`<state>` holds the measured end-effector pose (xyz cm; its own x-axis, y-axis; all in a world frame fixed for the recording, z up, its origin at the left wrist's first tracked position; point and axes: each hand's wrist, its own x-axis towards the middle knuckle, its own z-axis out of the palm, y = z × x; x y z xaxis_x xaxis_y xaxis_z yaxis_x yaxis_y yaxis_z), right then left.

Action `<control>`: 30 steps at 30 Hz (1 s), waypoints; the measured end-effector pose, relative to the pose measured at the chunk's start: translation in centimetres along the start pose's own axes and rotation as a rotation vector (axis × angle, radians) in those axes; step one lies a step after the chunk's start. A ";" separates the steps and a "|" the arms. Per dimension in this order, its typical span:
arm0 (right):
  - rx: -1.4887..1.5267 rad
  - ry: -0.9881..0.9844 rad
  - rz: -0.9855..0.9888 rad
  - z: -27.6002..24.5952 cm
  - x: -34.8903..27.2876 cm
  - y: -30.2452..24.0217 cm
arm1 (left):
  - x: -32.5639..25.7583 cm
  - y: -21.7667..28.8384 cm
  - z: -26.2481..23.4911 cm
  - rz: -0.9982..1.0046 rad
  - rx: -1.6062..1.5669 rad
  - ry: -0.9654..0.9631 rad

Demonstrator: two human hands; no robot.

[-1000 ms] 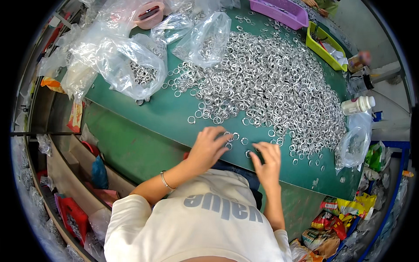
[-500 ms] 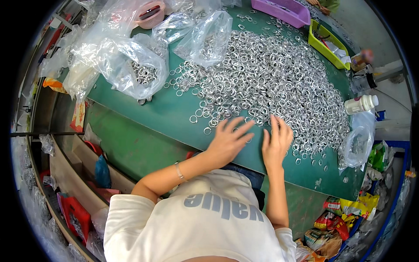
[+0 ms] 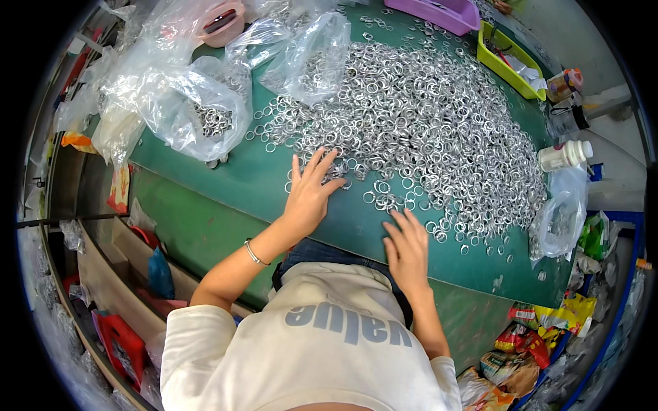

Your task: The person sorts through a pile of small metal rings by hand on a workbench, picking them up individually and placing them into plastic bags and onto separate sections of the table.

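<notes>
Head view: my left hand point(image 3: 308, 198) has swung left, fingers spread, to the near edge of the silvery ring heap point(image 3: 425, 123); my right hand point(image 3: 408, 252) has drawn back beside loose rings point(image 3: 384, 198), fingers close together (whether pinching, I cannot tell). My hands thus apparently attend to separate portions. Green tabletop point(image 3: 229, 177) bears clear bags point(image 3: 171, 113); coloured packets point(image 3: 565, 318) lie beyond its near right corner.

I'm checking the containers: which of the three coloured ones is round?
The pink basket, farthest left; the purple tray and yellow-green tray are both oblong.
</notes>
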<state>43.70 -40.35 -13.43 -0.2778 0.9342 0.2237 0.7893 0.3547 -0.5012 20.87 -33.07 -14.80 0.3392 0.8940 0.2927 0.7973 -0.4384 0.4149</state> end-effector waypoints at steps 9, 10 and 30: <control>-0.269 0.274 0.192 -0.4 3.3 1.9 | 1.1 5.6 2.8 0.331 -0.142 -0.173; -0.268 0.266 0.198 0.0 3.4 2.1 | 1.0 5.8 2.9 0.372 -0.083 -0.201; -0.057 0.322 0.229 -2.5 2.9 3.1 | -0.4 6.0 1.3 0.117 -0.193 -0.114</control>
<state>46.77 -36.65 -12.25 0.0878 0.9264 0.3662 0.8424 0.1272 -0.5236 26.13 -35.95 -13.58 0.4863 0.8361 0.2541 0.6428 -0.5392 0.5441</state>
